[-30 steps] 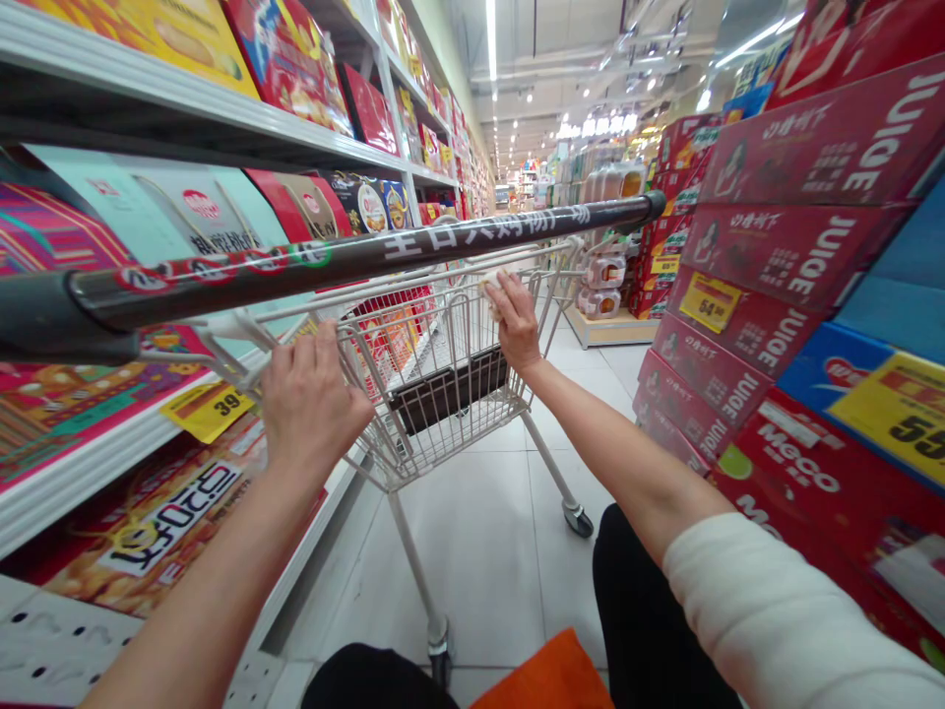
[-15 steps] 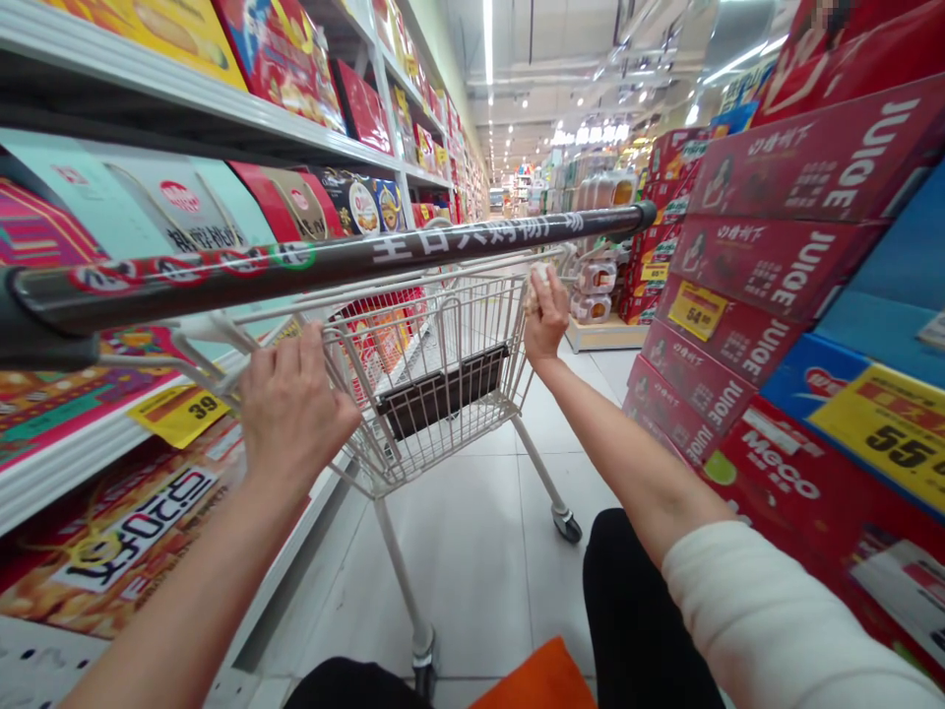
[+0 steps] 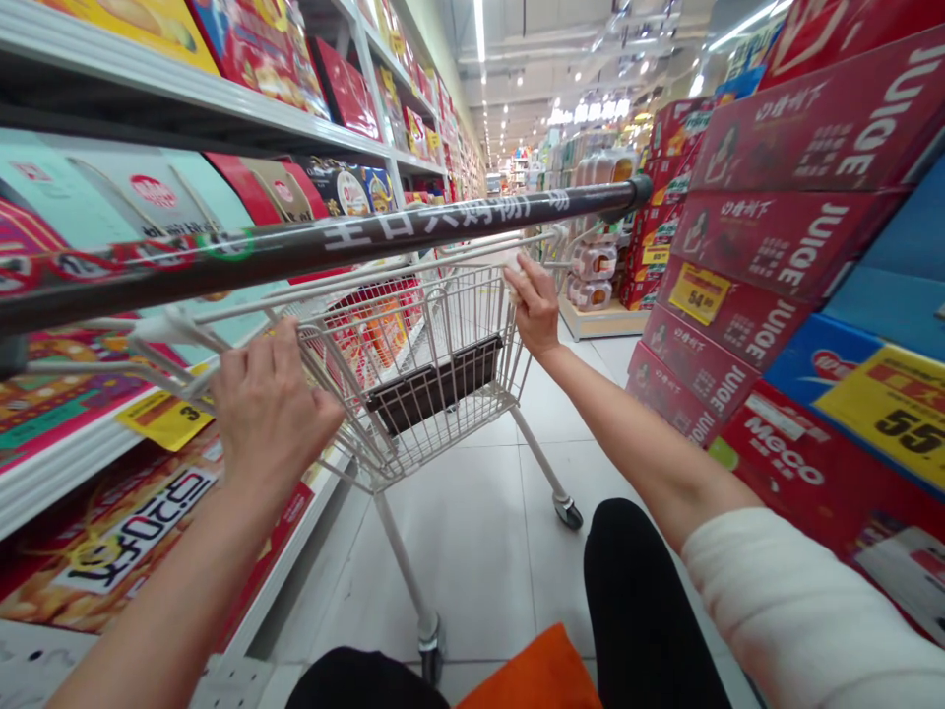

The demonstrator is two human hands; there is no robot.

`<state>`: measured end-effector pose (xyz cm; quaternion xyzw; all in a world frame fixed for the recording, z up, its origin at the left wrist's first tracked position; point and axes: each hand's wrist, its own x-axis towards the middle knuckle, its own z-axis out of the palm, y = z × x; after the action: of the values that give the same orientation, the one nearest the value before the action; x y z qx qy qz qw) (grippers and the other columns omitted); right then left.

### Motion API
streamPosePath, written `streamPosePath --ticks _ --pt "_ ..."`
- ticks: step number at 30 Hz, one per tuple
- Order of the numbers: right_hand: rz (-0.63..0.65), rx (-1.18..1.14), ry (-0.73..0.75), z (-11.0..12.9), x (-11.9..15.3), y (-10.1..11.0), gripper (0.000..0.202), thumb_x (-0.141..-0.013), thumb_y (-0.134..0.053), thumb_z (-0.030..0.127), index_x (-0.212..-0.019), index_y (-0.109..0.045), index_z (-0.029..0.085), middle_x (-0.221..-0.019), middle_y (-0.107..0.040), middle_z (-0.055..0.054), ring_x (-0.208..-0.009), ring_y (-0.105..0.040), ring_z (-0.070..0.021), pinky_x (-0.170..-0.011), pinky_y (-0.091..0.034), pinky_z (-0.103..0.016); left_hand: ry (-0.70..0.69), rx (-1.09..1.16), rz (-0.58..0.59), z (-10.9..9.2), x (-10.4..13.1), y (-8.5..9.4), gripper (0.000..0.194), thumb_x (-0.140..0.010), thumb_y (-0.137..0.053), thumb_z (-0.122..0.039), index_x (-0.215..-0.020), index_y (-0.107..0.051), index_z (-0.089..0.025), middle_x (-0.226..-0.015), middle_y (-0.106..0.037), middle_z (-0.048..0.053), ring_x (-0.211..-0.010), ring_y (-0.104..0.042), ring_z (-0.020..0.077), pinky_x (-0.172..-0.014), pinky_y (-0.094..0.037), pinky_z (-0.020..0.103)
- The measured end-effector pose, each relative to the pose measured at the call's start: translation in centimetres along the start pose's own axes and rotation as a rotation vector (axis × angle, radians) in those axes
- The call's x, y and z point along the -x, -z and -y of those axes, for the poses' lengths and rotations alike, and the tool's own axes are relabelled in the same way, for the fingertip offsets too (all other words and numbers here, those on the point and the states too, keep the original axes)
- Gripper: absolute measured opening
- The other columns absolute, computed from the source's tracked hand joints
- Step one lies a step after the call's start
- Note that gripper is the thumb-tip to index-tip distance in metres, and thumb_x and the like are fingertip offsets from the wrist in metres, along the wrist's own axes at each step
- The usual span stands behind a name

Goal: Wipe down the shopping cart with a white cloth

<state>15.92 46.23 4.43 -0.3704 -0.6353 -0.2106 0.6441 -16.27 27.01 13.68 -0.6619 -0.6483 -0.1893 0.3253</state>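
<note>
A metal wire shopping cart point(image 3: 435, 448) stands in front of me, its dark printed handle bar point(image 3: 413, 226) running across the view above my wrists. My left hand point(image 3: 270, 399) is closed over the basket's rear left top edge, below the bar; its fingertips are hidden. At the rear right top corner, my right hand point(image 3: 535, 300) is closed, with a small crumpled white cloth or tissue point(image 3: 512, 262) partly showing at its fingers against the wire. A dark folded flap point(image 3: 435, 384) sits on the basket's near side. Bare wire and floor show through the basket.
Shelves point(image 3: 295, 108) of boxed goods line the left side, close to the cart. Stacked red drink cartons point(image 3: 783, 236) rise on the right, with yellow price tags point(image 3: 698, 292). My knees and an orange item point(image 3: 532, 675) are at the bottom, above the tiled floor point(image 3: 472, 551).
The cart's handle bar and both hands appear shifted slightly left in view. My right hand has moved a little along the top corner, and less of the white cloth or tissue shows.
</note>
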Motion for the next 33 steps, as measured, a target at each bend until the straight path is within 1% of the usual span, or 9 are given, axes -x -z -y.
streamPosePath --ticks 2,8,12,18,21,23,26,28,33 --pt "0.007 0.022 0.003 0.1 0.4 -0.4 0.042 -0.103 -0.037 0.021 -0.129 -0.069 0.031 -0.144 -0.063 -0.006 -0.142 -0.053 -0.0218 -0.122 -0.045 -0.05 0.004 0.005 0.008 -0.1 0.0 0.1 0.074 -0.085 -0.04 -0.027 -0.154 -0.037 -0.002 -0.133 -0.058 0.025 -0.12 -0.054 0.0433 -0.102 -0.045 0.054" --pt "0.13 0.037 -0.006 -0.1 5.9 0.7 0.032 -0.098 -0.048 0.018 -0.113 -0.075 0.025 -0.124 -0.073 -0.011 -0.116 -0.066 -0.0225 -0.103 -0.058 -0.043 0.018 0.007 0.045 -0.2 -0.3 0.3 0.072 -0.086 -0.037 -0.027 -0.153 -0.038 -0.001 -0.131 -0.058 0.026 -0.122 -0.054 0.0451 -0.102 -0.045 0.054" --pt "0.01 0.035 -0.019 -0.4 2.6 0.3 0.04 -0.097 -0.043 0.012 -0.123 -0.069 0.027 -0.137 -0.065 -0.01 -0.128 -0.06 -0.0221 -0.113 -0.051 -0.045 0.004 0.01 0.016 0.3 -0.4 0.0 0.071 -0.089 -0.035 -0.031 -0.154 -0.036 -0.002 -0.133 -0.057 0.026 -0.123 -0.053 0.0462 -0.103 -0.044 0.057" --pt "-0.06 -0.107 -0.138 0.1 -2.3 -1.1 0.033 -0.089 -0.046 0.005 -0.105 -0.066 0.025 -0.132 -0.065 -0.007 -0.129 -0.059 -0.0208 -0.113 -0.051 -0.047 0.038 0.078 0.034 0.1 -0.2 -0.1 0.072 -0.09 -0.037 -0.032 -0.155 -0.035 0.0 -0.136 -0.054 0.027 -0.128 -0.051 0.0474 -0.109 -0.042 0.059" --pt "-0.031 -0.181 -0.136 0.1 -2.5 -0.5 0.025 -0.087 -0.051 0.005 -0.095 -0.065 0.025 -0.12 -0.07 -0.005 -0.119 -0.064 -0.0199 -0.107 -0.054 -0.045 0.09 0.134 -0.029 -1.8 0.0 0.1 0.073 -0.09 -0.044 -0.032 -0.155 -0.034 0.0 -0.149 -0.04 0.03 -0.139 -0.041 0.0502 -0.115 -0.036 0.063" --pt "-0.012 -0.192 -0.11 0.0 -2.7 0.0 0.024 -0.085 -0.053 0.005 -0.092 -0.064 0.025 -0.116 -0.071 -0.005 -0.115 -0.066 -0.0192 -0.104 -0.056 -0.043 0.02 0.16 -0.106 -3.9 -0.3 0.0 0.073 -0.092 -0.046 -0.03 -0.158 -0.031 -0.005 -0.156 -0.032 0.029 -0.147 -0.032 0.0477 -0.12 -0.029 0.064" --pt "0.001 -0.187 -0.077 0.2 -3.2 0.5 0.025 -0.085 -0.054 0.004 -0.092 -0.066 0.025 -0.114 -0.071 -0.004 -0.113 -0.066 -0.0188 -0.101 -0.057 -0.04 -0.232 0.247 -0.089 -7.5 -1.9 -0.6 0.069 -0.09 -0.047 -0.02 -0.158 -0.035 -0.018 -0.159 -0.038 0.018 -0.154 -0.029 0.0349 -0.127 -0.024 0.055" --pt "0.006 -0.17 -0.058 0.5 -3.0 0.6 0.025 -0.086 -0.054 0.006 -0.095 -0.067 0.026 -0.115 -0.071 -0.004 -0.114 -0.066 -0.0189 -0.101 -0.057 -0.04 -0.26 0.298 -0.044 -9.3 -3.6 -1.3 0.072 -0.088 -0.05 -0.02 -0.158 -0.036 -0.019 -0.16 -0.039 0.015 -0.154 -0.029 0.0336 -0.129 -0.022 0.053" --pt "0.061 -0.098 0.03 1.1 1.2 1.4 0.034 -0.097 -0.048 0.015 -0.12 -0.069 0.029 -0.14 -0.065 -0.006 -0.133 -0.057 -0.0214 -0.116 -0.051 -0.047 -0.242 0.304 0.064 -9.4 -6.9 -2.4 0.07 -0.084 -0.049 -0.022 -0.154 -0.044 -0.016 -0.143 -0.056 0.014 -0.138 -0.047 0.0327 -0.13 -0.019 0.051"
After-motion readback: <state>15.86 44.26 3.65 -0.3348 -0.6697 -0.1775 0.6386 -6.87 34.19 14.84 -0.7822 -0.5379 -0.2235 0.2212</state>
